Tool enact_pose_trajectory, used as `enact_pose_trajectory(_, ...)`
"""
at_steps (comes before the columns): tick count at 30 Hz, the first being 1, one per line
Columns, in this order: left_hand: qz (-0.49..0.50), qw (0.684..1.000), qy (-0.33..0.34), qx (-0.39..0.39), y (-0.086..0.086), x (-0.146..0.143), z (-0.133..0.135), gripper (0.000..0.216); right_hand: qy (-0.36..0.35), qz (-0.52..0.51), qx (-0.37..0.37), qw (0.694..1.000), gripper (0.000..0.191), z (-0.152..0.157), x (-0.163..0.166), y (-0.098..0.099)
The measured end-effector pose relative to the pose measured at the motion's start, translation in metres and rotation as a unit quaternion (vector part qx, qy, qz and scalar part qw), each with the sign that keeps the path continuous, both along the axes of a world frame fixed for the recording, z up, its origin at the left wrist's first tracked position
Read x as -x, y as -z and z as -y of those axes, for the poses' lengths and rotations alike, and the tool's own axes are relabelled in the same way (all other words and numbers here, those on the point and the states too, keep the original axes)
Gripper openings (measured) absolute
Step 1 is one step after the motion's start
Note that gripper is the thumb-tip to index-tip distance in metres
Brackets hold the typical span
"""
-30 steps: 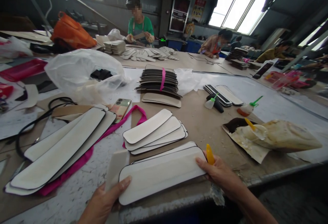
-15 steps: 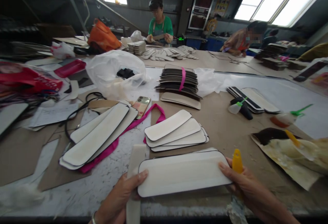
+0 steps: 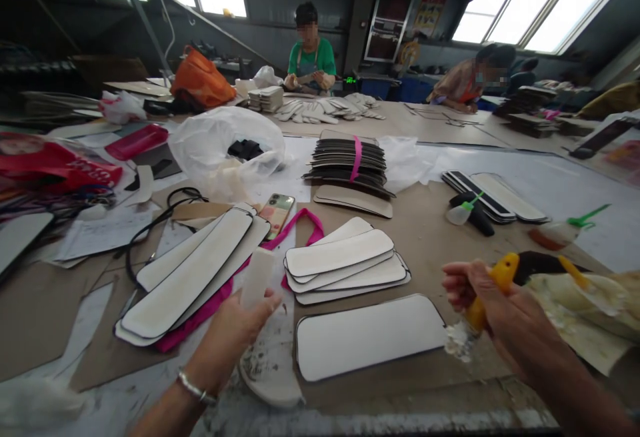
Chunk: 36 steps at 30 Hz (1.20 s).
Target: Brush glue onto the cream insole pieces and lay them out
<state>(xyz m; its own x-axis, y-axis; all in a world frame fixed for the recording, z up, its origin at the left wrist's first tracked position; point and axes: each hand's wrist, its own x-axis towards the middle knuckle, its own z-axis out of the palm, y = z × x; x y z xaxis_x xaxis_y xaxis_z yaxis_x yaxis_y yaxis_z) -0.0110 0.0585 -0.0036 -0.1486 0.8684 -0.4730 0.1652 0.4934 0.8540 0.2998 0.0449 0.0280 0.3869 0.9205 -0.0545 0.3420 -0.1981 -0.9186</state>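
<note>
My left hand [image 3: 243, 327] is closed around a pale flat strip [image 3: 259, 276] that sticks up past the fingers. Below that hand lies a pale rounded end with dark scuffs [image 3: 270, 377]; whether it belongs to the strip I cannot tell. My right hand [image 3: 500, 310] grips a yellow-handled tool [image 3: 477, 314], its head caked in whitish paste and pointing down. Between the hands, a white dark-edged panel [image 3: 370, 337] lies flat on the table. Just behind it is a fanned pile of similar panels [image 3: 343, 257].
More white panels [image 3: 190, 277] lie left, over a pink strap [image 3: 173, 337] near a phone [image 3: 277, 214]. A strapped dark stack [image 3: 347, 157] stands behind. Squeeze bottles [image 3: 460, 212] and a paste-smeared cloth [image 3: 575, 297] lie right. Two people [image 3: 311, 50] work across the table.
The panel held between both hands is gone from them; another now tops the fanned pile. My left hand has moved up and left, my right hand right and up with the yellow-handled tool.
</note>
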Motion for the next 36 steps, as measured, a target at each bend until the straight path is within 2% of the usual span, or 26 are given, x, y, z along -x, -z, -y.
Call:
enact_pose_trajectory(2,-0.034,0.998,0.036,0.036,0.008,-0.002,0.02,0.033,-0.015,-0.015,-0.01,1.0,0.051,0.015,0.013,0.002)
enact_pose_trajectory(5,-0.009,0.994,0.085,0.073,0.022,-0.013,0.041,0.031,-0.041,-0.005,0.007,0.999,0.051,0.03,0.043,0.003)
enact_pose_trajectory(7,0.016,0.993,0.088,0.077,0.029,-0.02,0.047,0.031,-0.049,-0.048,0.005,0.998,0.05,0.035,0.065,0.006)
enact_pose_trajectory(11,0.03,0.994,0.084,0.068,0.033,-0.027,0.049,0.027,-0.064,-0.131,-0.047,0.988,0.044,0.038,0.1,0.022)
enact_pose_trajectory(15,0.034,0.992,0.1,0.066,0.032,-0.027,0.053,0.025,-0.103,-0.145,0.011,0.984,0.035,0.04,0.113,0.042)
enact_pose_trajectory(18,0.028,0.991,0.111,0.062,0.031,-0.027,0.056,0.023,-0.1,-0.108,0.055,0.988,0.031,0.044,0.112,0.049)
enact_pose_trajectory(26,0.017,0.992,0.111,0.057,0.036,-0.027,0.056,0.02,-0.07,0.089,0.012,0.993,0.028,0.05,0.082,0.044)
enact_pose_trajectory(31,0.023,0.993,0.103,0.054,0.041,-0.026,0.058,0.024,-0.031,0.258,-0.003,0.966,0.031,0.049,0.048,0.038)
enact_pose_trajectory(36,0.055,0.993,0.085,0.066,0.042,-0.025,0.063,0.031,-0.001,0.352,-0.029,0.936,0.03,0.049,0.025,0.028)
